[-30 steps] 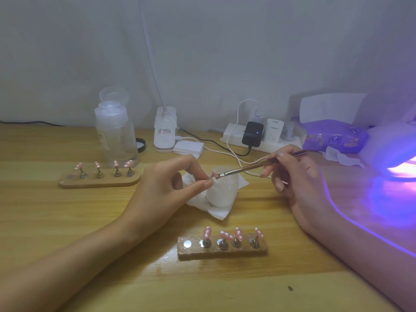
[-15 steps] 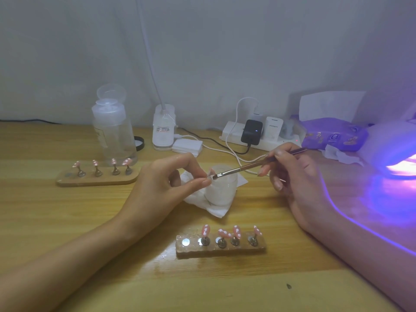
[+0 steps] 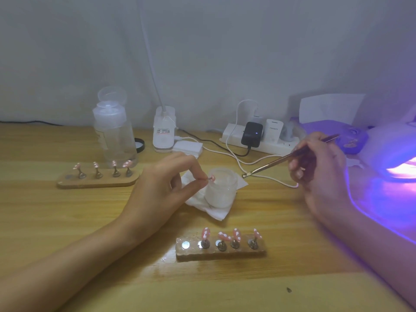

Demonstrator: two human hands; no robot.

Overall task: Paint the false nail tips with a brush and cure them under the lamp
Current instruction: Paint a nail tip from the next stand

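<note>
Wooden desk (image 3: 67,221), white jar (image 3: 221,190) as landmark: left hand (image 3: 162,190) pinching pink nail tip (image 3: 212,178) at jar's left rim; right hand (image 3: 319,174), right of jar, fingers clamped on brush (image 3: 270,164).

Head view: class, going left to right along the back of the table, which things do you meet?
bottle → gooseneck base → power strip → purple pack → curing lamp
</note>
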